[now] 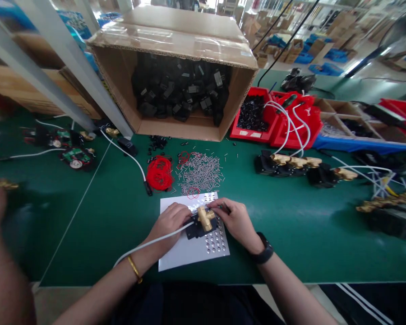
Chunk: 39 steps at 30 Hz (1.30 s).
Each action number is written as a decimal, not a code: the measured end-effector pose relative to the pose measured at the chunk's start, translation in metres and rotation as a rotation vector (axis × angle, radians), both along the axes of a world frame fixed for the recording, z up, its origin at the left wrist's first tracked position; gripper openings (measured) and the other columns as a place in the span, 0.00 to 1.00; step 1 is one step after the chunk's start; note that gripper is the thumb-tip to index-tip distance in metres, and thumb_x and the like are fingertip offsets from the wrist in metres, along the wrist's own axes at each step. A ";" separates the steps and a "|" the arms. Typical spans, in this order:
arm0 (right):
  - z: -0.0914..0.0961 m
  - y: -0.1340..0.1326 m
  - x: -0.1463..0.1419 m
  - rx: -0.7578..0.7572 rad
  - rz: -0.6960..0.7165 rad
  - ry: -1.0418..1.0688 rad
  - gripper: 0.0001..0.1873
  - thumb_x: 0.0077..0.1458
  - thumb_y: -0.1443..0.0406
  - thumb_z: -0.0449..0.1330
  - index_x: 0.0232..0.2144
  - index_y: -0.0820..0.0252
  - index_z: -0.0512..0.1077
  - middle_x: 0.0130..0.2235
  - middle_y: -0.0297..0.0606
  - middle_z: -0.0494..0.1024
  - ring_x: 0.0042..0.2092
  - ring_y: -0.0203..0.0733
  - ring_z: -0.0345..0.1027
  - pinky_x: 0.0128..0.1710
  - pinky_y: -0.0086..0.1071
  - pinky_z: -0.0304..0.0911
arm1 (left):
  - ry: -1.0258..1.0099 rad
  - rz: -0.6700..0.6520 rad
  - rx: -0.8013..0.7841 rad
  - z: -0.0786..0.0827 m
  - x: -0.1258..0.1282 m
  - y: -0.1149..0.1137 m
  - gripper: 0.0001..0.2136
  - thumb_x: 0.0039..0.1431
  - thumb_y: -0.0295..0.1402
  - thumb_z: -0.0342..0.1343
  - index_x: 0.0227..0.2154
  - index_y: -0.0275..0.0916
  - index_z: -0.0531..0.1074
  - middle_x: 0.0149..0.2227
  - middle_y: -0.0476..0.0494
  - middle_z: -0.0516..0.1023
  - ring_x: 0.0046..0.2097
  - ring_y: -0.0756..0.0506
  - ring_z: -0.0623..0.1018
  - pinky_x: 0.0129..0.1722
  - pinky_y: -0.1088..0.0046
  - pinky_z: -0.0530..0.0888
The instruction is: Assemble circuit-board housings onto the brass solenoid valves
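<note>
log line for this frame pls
left hand: on black part | right hand: on brass fitting | under: white perforated plate | nearby: metal pins

Left hand (169, 223) covered the near end of the black part (199, 228) under the brass fitting (205, 218); right hand (235, 221) hid its far side. Item in right fingertips too small to identify. Blurred arm (2, 266) cut off at lower-left edge. Contents of cardboard box (176, 90) dark, indistinct. Upper-right background blurred.

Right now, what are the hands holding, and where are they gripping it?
Both hold a brass valve assembly: left hand at its cable side, right hand on the opposite end.
</note>
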State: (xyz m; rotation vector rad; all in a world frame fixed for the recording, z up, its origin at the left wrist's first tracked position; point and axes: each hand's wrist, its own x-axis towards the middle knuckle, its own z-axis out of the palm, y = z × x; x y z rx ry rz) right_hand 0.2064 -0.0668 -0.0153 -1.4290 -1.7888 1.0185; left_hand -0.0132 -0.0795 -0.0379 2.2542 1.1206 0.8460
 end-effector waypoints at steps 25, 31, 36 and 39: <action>-0.015 -0.009 0.017 0.110 0.185 -0.088 0.22 0.50 0.77 0.50 0.43 0.55 0.73 0.43 0.35 0.77 0.45 0.41 0.71 0.46 0.36 0.67 | -0.085 0.081 -0.264 -0.004 -0.004 -0.010 0.13 0.58 0.23 0.46 0.43 0.39 0.70 0.37 0.45 0.76 0.38 0.47 0.74 0.40 0.69 0.71; -0.006 0.004 0.046 0.115 -0.166 -0.242 0.11 0.56 0.65 0.53 0.36 0.59 0.74 0.37 0.40 0.79 0.37 0.46 0.73 0.39 0.38 0.68 | 0.008 0.364 -0.351 0.004 -0.010 -0.004 0.10 0.54 0.26 0.52 0.40 0.38 0.68 0.33 0.46 0.72 0.35 0.46 0.73 0.35 0.71 0.70; -0.009 0.024 0.068 0.072 -0.187 -0.367 0.10 0.55 0.62 0.55 0.35 0.59 0.74 0.37 0.41 0.79 0.37 0.48 0.72 0.37 0.38 0.65 | 0.187 0.148 -0.322 0.014 -0.009 -0.003 0.10 0.53 0.21 0.51 0.38 0.39 0.68 0.37 0.45 0.72 0.41 0.44 0.70 0.42 0.67 0.68; -0.009 0.040 0.065 0.088 -0.190 -0.395 0.11 0.55 0.62 0.56 0.39 0.59 0.71 0.36 0.40 0.78 0.36 0.46 0.72 0.35 0.36 0.64 | 0.290 0.048 -0.313 0.017 -0.001 0.002 0.15 0.51 0.17 0.49 0.40 0.39 0.68 0.38 0.44 0.71 0.42 0.43 0.68 0.43 0.66 0.66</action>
